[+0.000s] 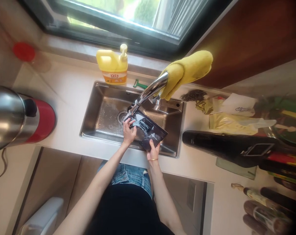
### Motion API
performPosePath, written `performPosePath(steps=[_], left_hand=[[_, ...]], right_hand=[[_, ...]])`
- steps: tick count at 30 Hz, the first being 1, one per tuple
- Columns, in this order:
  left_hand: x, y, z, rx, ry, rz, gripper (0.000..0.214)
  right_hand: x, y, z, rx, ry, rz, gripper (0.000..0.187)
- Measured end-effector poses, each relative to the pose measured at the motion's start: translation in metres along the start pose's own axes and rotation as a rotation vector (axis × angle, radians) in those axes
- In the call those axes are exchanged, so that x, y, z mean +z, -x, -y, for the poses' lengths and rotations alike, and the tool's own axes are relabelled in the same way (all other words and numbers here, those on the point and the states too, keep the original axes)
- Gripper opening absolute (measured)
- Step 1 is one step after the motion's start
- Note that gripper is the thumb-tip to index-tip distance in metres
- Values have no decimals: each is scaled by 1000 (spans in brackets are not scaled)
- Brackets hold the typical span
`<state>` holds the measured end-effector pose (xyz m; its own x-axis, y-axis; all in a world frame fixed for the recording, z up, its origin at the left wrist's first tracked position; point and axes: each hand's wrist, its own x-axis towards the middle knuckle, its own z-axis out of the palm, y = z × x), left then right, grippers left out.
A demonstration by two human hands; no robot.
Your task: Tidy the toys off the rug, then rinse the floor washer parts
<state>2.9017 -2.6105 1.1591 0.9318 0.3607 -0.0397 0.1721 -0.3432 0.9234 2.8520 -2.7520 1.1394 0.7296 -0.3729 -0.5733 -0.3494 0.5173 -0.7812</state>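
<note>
A dark rectangular tray-like piece (151, 130) is held tilted over the steel sink (99, 107), under water running from the tap (148, 93). My right hand (153, 151) grips its near corner, fingers closed on it. My left hand (129, 129) has its fingers curled on the piece's wet upper left part, just below the spout. Whether the left hand holds anything of its own is hidden.
A yellow cloth (187, 71) hangs over the tap. A yellow detergent jug (113, 65) stands behind the sink, a green peeler (139, 85) beside it. A steel and red kettle (18, 117) stands at left. Bags, a scourer (193, 95), a black object (223, 145) and bottles crowd the right counter.
</note>
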Motion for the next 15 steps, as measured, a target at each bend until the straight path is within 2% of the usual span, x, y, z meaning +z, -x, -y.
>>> performPosePath(steps=[3,5,7,9,12,15], left_hand=[[-23,-18,8,-14,122,-130,54],[-37,-41,12,-165,164,-155,50],[-48,-67,13,-330,183,-79,45],[-55,-90,12,-414,188,23,41],[-59,-112,7,-425,185,102,37],[-60,-120,4,-418,168,154,34]], right_hand=[[-4,-4,1,86,-52,44,54],[-5,-7,0,121,-77,66,51],[-6,-10,-1,139,-88,87,48],[-4,-12,-1,147,-87,114,47],[1,-14,-1,130,-74,154,47],[7,-15,-1,114,-62,179,49]])
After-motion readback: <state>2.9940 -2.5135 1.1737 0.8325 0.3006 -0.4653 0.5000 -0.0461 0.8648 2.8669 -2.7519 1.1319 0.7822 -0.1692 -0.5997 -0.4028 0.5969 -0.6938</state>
